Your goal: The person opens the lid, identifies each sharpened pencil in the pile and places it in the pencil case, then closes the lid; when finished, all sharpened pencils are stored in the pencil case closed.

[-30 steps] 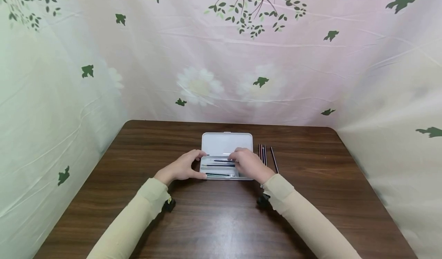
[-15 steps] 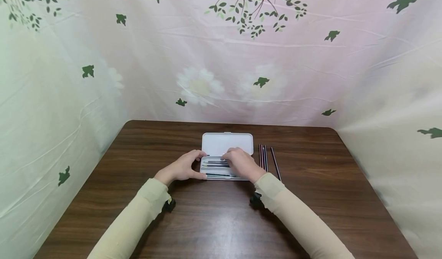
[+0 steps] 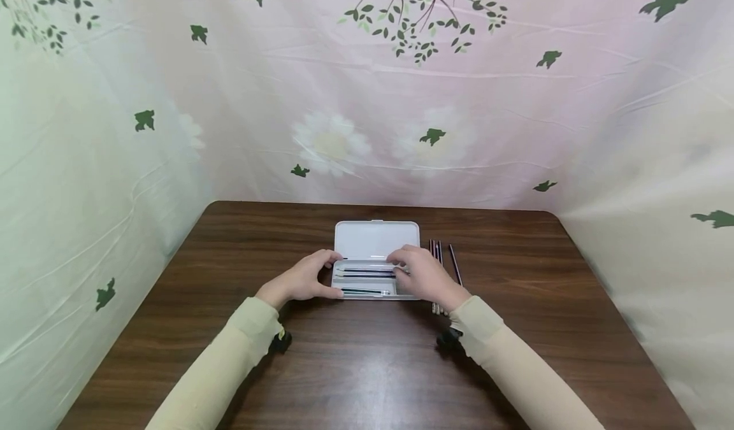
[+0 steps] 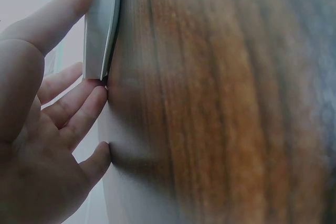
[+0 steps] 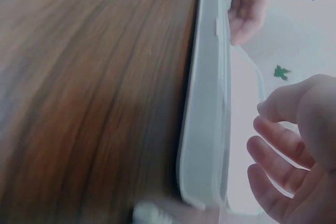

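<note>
A white pencil case (image 3: 376,239) lies on the table with its lid tipped back. Several pencils (image 3: 365,276) lie lengthwise in its tray, with more along the front compartment. My left hand (image 3: 301,278) holds the case's left end, thumb at the front corner and fingers at the back. In the left wrist view that thumb presses the case's side wall (image 4: 100,35). Over the tray's right part is my right hand (image 3: 427,276), fingers loosely bent. The right wrist view shows its fingers (image 5: 278,166) apart with nothing between them. It hides part of the tray.
Right of the case, several dark pencils (image 3: 440,251) lie side by side on the brown wooden table (image 3: 367,360), partly under my right hand and wrist. Another pencil (image 3: 455,262) lies farther right. A printed cloth (image 3: 367,188) hangs behind the table and along both sides.
My right hand moved left over the tray with a pencil, let it go among the others there, then drew back right with its fingers spread. The left hand stayed on the case.
</note>
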Available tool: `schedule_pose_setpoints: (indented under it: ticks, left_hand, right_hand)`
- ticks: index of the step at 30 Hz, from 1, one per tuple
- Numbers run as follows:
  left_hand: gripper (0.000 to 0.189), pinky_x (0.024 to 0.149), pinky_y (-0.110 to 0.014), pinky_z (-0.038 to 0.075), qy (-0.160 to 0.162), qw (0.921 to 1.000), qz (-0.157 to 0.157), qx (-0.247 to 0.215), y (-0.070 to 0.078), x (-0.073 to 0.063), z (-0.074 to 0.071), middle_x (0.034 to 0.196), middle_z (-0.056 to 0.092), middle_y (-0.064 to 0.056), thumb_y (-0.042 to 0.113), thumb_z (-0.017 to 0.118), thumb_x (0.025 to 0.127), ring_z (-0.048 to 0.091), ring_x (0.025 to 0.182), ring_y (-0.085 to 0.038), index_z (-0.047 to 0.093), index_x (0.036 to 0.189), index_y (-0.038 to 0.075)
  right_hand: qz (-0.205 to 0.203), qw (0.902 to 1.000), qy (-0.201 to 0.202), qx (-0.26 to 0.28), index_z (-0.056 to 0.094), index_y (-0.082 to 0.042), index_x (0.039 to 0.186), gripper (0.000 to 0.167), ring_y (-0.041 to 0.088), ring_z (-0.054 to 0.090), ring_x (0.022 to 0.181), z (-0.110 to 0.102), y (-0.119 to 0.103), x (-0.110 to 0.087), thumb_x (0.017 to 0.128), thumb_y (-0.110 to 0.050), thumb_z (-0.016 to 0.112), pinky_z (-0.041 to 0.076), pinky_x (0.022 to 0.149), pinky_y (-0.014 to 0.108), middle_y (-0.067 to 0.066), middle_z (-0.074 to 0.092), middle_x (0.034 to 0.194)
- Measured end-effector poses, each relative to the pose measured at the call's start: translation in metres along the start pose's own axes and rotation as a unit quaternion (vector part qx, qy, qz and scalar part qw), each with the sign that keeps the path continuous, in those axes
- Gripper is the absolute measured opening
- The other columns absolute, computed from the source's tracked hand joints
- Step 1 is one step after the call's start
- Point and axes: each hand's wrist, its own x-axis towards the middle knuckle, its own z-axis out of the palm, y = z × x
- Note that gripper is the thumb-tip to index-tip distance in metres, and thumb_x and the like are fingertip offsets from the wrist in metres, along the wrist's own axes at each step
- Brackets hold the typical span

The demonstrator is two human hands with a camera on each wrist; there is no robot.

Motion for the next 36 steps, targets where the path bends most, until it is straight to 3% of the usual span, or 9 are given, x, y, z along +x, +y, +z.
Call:
schedule_pose_setpoints:
  ticks: [10, 20, 26, 36]
  left_hand:
    - [0.081, 0.111, -0.045, 0.044, -0.002, 1.0, -0.004, -0.008, 0.002, 0.0, 0.0, 0.139, 0.057, -0.004, 0.045, 0.091, 0.082, 0.053, 0.127, -0.024, 0.053, 0.146, 0.013]
    - [0.081, 0.11, -0.046, 0.044, 0.001, 1.0, -0.003, -0.005, 0.0, 0.0, 0.0, 0.139, 0.057, -0.004, 0.045, 0.091, 0.082, 0.053, 0.127, -0.024, 0.053, 0.146, 0.013]
    - [0.081, 0.111, -0.045, 0.044, 0.001, 1.0, -0.004, -0.005, -0.002, 0.0, 0.001, 0.139, 0.057, -0.004, 0.046, 0.091, 0.081, 0.053, 0.127, -0.024, 0.053, 0.146, 0.013]
    - [0.081, 0.111, -0.046, 0.044, 0.0, 1.0, -0.002, -0.006, -0.002, 0.001, 0.001, 0.138, 0.057, -0.004, 0.045, 0.091, 0.081, 0.053, 0.126, -0.024, 0.054, 0.146, 0.013]
  right_hand:
    - [0.04, 0.9987, 0.03, 0.012, 0.077, -0.004, 0.114, 0.021, 0.02, 0.07, 0.089, -0.022, 0.028, -0.034, 0.092, -0.003, 0.073, 0.059, 0.079, 0.041, 0.007, 0.074, 0.104]
    - [0.097, 0.9944, 0.038, 0.013, 0.075, 0.0, 0.109, 0.025, 0.021, 0.071, 0.083, -0.03, 0.053, -0.061, 0.086, 0.006, 0.073, 0.06, 0.076, 0.042, 0.009, 0.073, 0.095]
    - [0.101, 0.9943, 0.032, 0.015, 0.074, 0.002, 0.109, 0.026, 0.022, 0.072, 0.081, -0.025, 0.056, -0.065, 0.083, 0.006, 0.076, 0.06, 0.075, 0.044, 0.01, 0.073, 0.091]
    - [0.099, 0.9943, 0.03, 0.028, 0.073, 0.002, 0.11, 0.025, 0.024, 0.075, 0.088, -0.023, 0.054, -0.059, 0.086, 0.007, 0.076, 0.062, 0.08, 0.044, 0.014, 0.074, 0.1]
